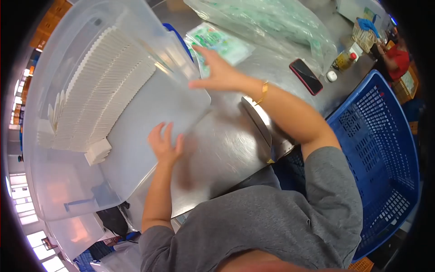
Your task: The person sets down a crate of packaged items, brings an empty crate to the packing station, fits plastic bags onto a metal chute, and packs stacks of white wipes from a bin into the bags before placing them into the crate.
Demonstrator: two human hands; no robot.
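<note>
A large clear plastic bin (158, 102) lies to my left with its opening toward me. Inside it, rows of thin white folded pieces (102, 86) stand packed against the far side. A small loose stack of white pieces (98, 152) leans at the near end of the rows. My left hand (166, 146) is over the bin's near edge, fingers curved and apart, holding nothing. Beyond it my right hand (216, 71) reaches toward the bin's right wall, thumb and fingers spread with nothing between them. Close to its fingertips lie green-printed plastic bags (222, 43).
A clear plastic sack (272, 22) lies at the back of the metal table (222, 145). A phone (306, 76), a white earbud case (332, 76) and a bottle (344, 60) are to the right. A blue crate (376, 167) stands beside me; another person (398, 59) is at far right.
</note>
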